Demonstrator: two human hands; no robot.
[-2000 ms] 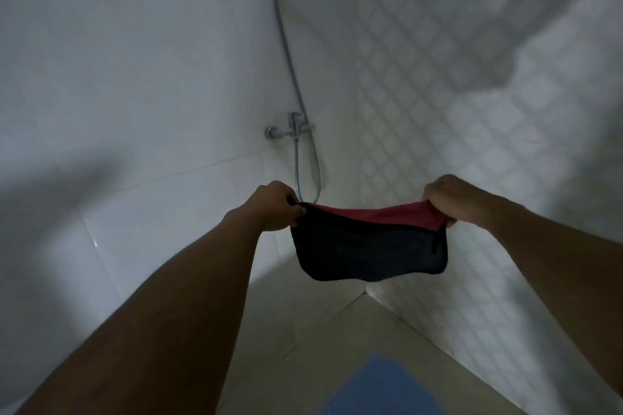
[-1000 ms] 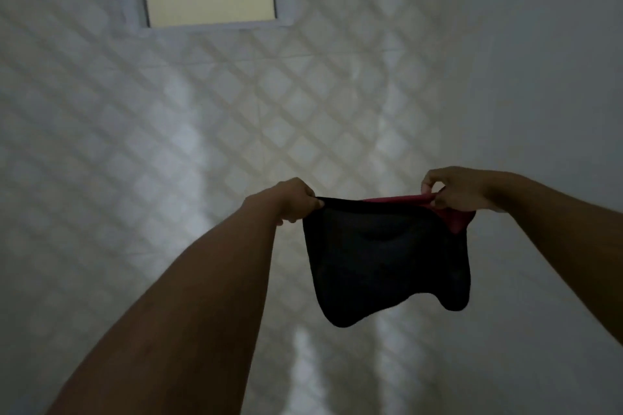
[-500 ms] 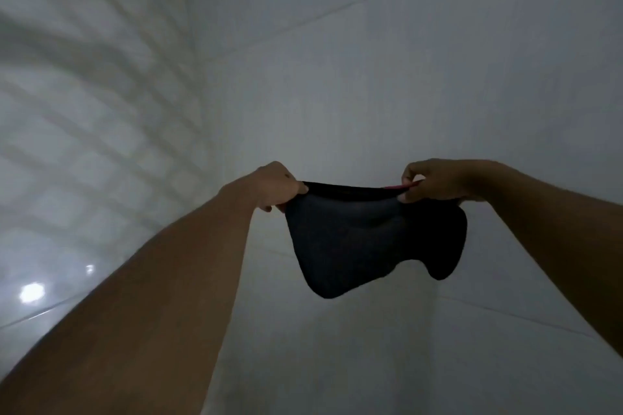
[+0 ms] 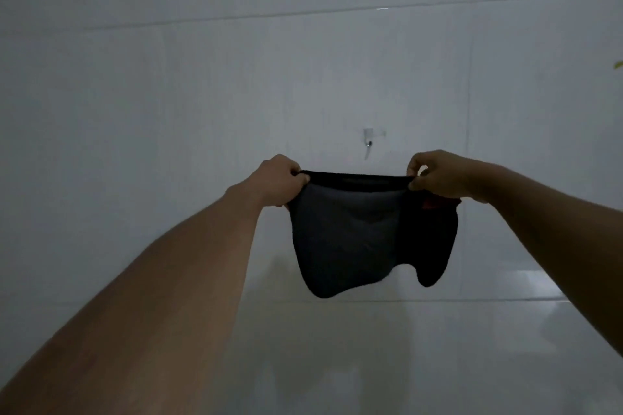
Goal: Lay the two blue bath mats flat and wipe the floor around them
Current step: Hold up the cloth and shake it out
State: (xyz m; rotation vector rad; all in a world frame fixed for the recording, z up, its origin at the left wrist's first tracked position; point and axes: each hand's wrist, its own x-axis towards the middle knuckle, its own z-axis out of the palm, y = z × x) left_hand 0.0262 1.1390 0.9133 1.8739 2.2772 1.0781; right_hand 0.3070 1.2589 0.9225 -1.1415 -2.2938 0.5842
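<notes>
Head view: left hand (image 4: 281,180) and right hand (image 4: 438,175) pinch a dark cloth (image 4: 364,232), top edge stretched sideways, hanging down

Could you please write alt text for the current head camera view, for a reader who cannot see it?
Two bare hands hold a dark cloth up by its top edge, left hand and right hand pinching opposite corners, in front of a white tiled wall. A small metal hook is fixed to the wall just above the cloth.
</notes>
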